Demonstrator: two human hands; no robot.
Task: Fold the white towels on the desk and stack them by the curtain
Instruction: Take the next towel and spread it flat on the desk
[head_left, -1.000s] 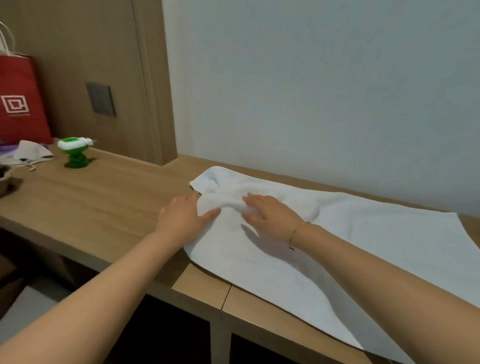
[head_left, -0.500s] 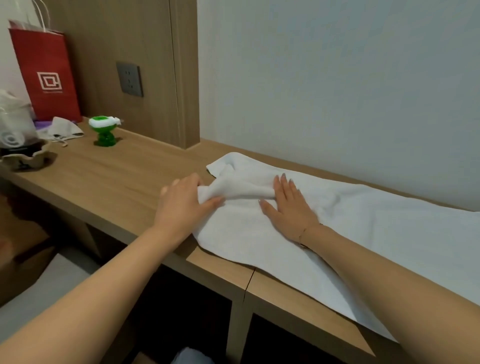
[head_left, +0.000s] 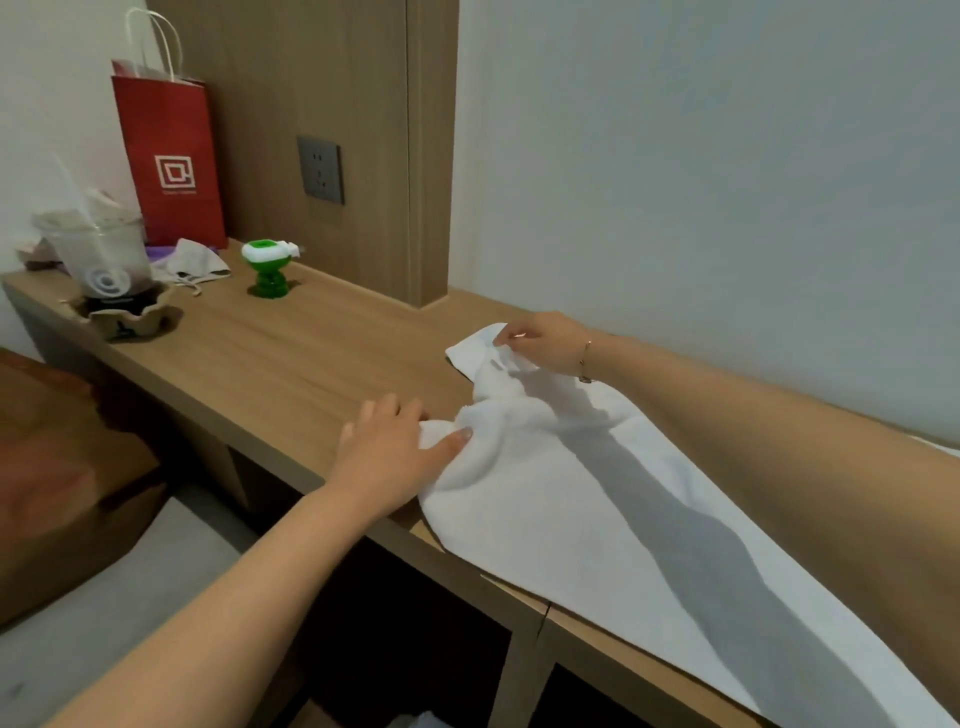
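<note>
Towel (head_left: 597, 519) spread on desk (head_left: 270, 364), running from centre to 4 o'clock. Left hand (head_left: 387, 457) grips its bunched near corner; right hand (head_left: 545, 340) pinches far corner at 1 o'clock. Step: squaring the end. Next, likely: tension both corners evenly, carry over for first fold.

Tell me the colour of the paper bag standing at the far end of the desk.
Red, with a white square logo and white handles; the paper bag shows in the head view.

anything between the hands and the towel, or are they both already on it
Nothing visible stands between them. The left hand grips the bunched near corner of the white towel, and the right hand pinches its far corner by the wall. The curtain is not in view, so the path there cannot be judged.
</note>
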